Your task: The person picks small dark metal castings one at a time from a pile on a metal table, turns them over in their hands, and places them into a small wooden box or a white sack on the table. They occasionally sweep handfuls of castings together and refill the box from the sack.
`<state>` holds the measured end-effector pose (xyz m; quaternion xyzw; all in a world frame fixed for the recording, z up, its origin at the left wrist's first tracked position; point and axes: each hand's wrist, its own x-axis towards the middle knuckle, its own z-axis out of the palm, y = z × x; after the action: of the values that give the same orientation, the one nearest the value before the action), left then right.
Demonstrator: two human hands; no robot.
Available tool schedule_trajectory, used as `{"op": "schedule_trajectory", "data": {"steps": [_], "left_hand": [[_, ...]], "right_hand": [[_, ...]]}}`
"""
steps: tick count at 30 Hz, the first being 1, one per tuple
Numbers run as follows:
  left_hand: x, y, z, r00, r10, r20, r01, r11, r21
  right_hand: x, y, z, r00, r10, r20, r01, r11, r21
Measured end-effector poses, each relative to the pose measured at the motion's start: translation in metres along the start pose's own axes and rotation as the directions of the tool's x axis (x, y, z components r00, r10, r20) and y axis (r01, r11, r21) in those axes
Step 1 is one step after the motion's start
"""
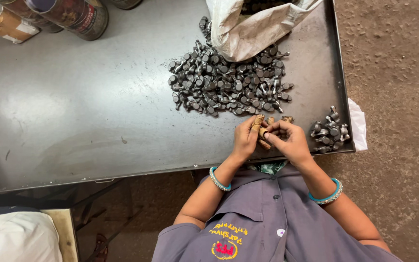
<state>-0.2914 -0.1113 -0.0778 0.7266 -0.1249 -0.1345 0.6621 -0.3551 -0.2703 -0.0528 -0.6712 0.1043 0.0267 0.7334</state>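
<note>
Metal part (263,133) gripped by both hands, left (245,137), right (291,140); two piles nearby.

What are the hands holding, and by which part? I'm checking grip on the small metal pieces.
The left hand and right hand pinch something small between their fingertips; the fingers hide it, so the thing and the place of hold cannot be told.

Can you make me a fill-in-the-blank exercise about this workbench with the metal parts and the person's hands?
1. The large heap of small dark grey metal parts lies just below the mouth of a white ____.
2. The smaller heap of the same parts sits near the person's ____ hand.
3. Both hands, the left hand and the right hand, meet over the grey metal table near its ____ edge.

Missing words: sack; right; front
</note>
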Motion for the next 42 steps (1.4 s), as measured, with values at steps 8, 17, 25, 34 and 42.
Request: {"op": "schedule_trajectory", "data": {"steps": [8,17,25,34,42], "left_hand": [[-0.007,0.012,0.007,0.981,0.195,-0.008,-0.189,0.962,0.196],[-0.004,-0.006,0.014,0.995,0.010,0.097,-0.006,0.999,-0.045],[0.018,0.056,-0.038,0.848,0.325,0.419,-0.444,0.868,0.224],[0.026,0.023,-0.009,0.738,0.543,0.401,-0.674,0.563,0.478],[0.028,0.020,-0.005,0.635,0.707,0.312,-0.743,0.447,0.498]], "right_hand": [[0.002,-0.039,0.017,0.984,-0.153,-0.096,0.064,0.794,-0.605],[0.011,-0.034,0.010,0.970,-0.191,-0.148,0.067,0.801,-0.595],[0.015,-0.047,-0.012,0.943,-0.314,-0.115,0.175,0.757,-0.630],[0.016,-0.059,0.010,0.861,-0.502,0.079,0.368,0.508,-0.779],[0.036,-0.013,0.005,0.972,-0.232,-0.041,0.174,0.824,-0.539]]}}
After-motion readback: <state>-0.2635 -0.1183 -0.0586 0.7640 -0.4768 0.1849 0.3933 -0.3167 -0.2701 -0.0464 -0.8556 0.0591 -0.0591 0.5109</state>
